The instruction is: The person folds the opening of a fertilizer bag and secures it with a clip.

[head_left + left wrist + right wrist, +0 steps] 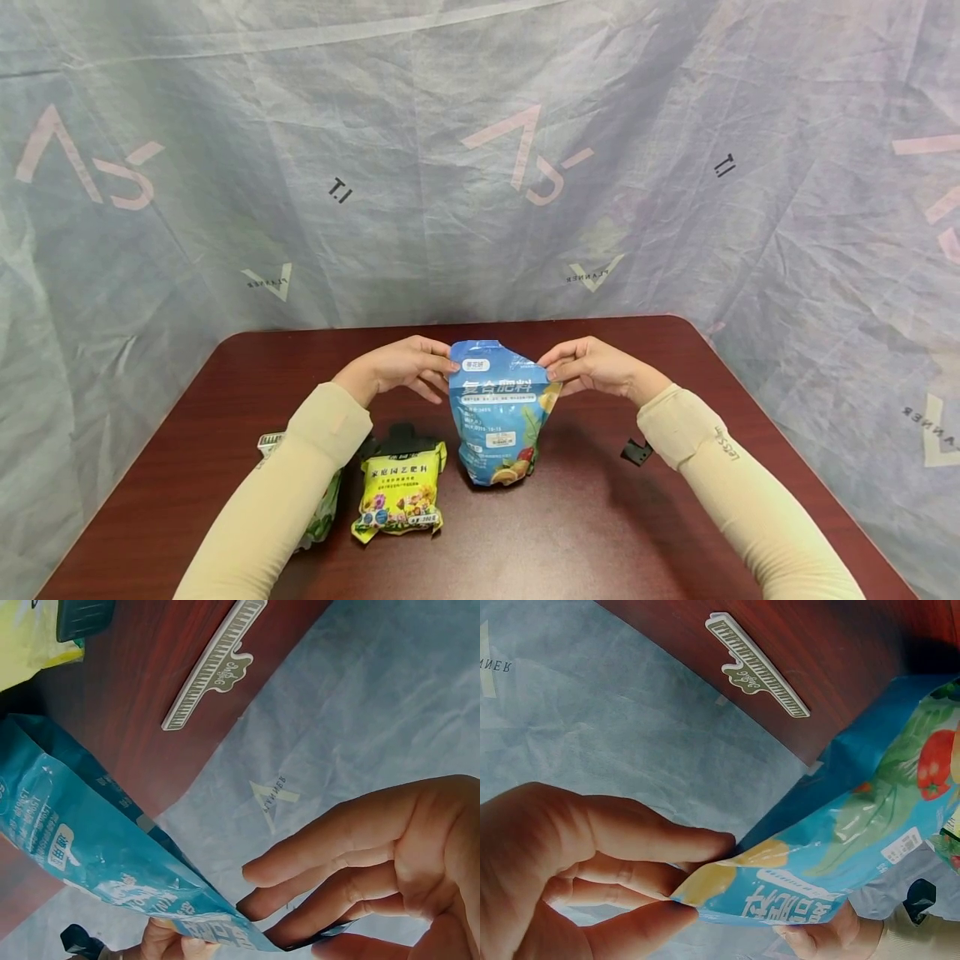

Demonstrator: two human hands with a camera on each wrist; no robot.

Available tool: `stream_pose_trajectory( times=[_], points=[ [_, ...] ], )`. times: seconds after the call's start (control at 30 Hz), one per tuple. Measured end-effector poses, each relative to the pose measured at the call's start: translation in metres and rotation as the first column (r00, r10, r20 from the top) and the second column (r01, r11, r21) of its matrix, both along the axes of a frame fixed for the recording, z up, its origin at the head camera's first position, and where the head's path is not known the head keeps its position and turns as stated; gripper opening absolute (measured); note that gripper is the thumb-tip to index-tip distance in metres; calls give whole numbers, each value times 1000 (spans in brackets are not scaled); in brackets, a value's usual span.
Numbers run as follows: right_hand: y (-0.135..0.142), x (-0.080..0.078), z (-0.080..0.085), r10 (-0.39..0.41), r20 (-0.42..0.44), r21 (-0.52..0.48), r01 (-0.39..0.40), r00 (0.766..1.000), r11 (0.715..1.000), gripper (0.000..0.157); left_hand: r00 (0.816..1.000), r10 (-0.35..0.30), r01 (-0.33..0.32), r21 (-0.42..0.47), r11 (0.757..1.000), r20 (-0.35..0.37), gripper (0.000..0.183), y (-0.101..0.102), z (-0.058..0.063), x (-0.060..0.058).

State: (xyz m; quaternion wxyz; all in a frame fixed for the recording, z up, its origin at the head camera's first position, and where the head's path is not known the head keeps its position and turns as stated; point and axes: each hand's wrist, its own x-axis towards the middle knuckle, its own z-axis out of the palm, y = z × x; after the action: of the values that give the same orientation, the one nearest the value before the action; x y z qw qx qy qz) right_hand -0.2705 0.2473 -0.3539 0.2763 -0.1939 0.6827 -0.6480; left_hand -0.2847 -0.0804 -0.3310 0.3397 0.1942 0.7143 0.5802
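Observation:
A blue bag of compound fertilizer (pixel 495 425) stands upright over the table, its top uneven and its front printed with fruit and vegetables. My left hand (pixel 405 367) pinches its upper left edge between thumb and fingers. On the opposite side, my right hand (pixel 596 367) pinches the upper right edge, thumb in front. The left wrist view has the left hand (pixel 390 870) at the bag's narrow end. In the right wrist view, the right hand (pixel 592 870) grips the corner with yellow print.
Left of the blue bag lies a yellow fertilizer bag (pixel 401 492) with a dark clip (pixel 405 437) on top. A green bag (pixel 324 512) is partly hidden by the left sleeve. A keyboard-patterned clip (pixel 214 667) lies near the table's far edge. Grey cloth (pixel 450 167) hangs behind.

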Motion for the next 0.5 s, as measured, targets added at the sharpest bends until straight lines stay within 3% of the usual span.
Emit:
stream_pose_trajectory(
  times=[0.13, 0.3, 0.43, 0.5],
  points=[
    [0, 0, 0, -6, -4, 1, 6, 1000, 1000, 19, 999, 7, -7, 7, 1000, -33, 18, 0, -1, 1],
    [-1, 3, 1, -15, -15, 2, 15, 1000, 1000, 19, 990, 25, -26, -9, 1000, -138, 17, 2, -2, 4],
    [-1, 4, 0, -19, -15, 0, 19, 1000, 1000, 18, 968, 56, -69, -44, 997, -246, 25, 5, -3, 8],
    [-1, 5, 0, -21, -14, -3, 21, 1000, 1000, 18, 943, 68, -98, -75, 992, -324, 32, 6, -2, 10]
  ],
)
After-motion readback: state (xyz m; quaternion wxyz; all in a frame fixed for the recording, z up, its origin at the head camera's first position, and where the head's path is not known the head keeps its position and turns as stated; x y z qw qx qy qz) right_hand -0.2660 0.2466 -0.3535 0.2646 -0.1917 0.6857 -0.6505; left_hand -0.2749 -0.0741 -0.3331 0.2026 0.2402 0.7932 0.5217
